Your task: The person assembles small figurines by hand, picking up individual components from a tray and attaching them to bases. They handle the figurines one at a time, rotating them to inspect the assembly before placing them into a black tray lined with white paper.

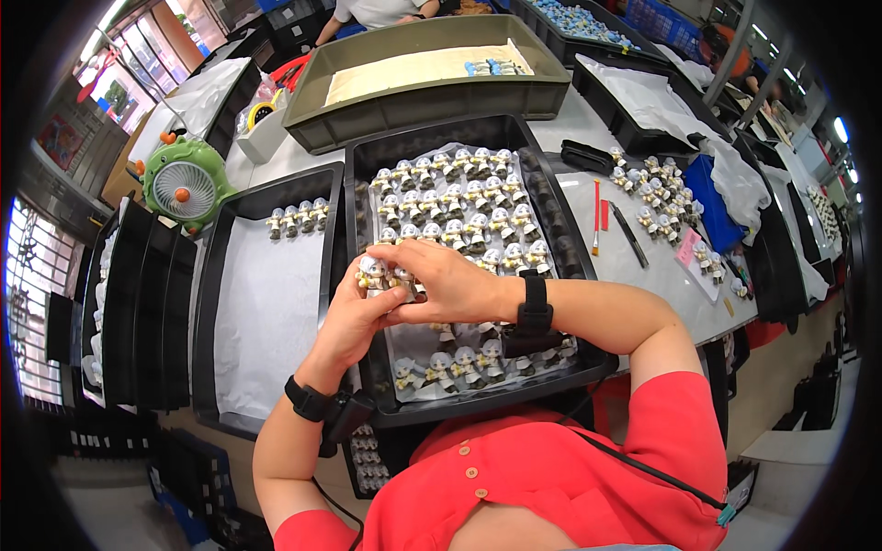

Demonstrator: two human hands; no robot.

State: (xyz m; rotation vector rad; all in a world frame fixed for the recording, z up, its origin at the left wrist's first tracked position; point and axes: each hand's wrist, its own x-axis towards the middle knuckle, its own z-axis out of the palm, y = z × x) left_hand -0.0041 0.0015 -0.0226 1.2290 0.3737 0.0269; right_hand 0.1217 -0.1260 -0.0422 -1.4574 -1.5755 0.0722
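Between my left hand (351,317) and right hand (452,283), both closed around them, I am holding small white-haired figurines (373,274); beneath my hands, a black tray (441,136) is bearing rows of others (453,200).

White-and-yellow figurines (374,271), black trays (208,303), green fan (184,180), red shirt (562,464)

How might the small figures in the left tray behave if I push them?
The figures look solid and moulded, so they probably stay stiff. Their heads are large for their bodies, so they may rock or tip. The thin white sheet beneath might slide or wrinkle with them.
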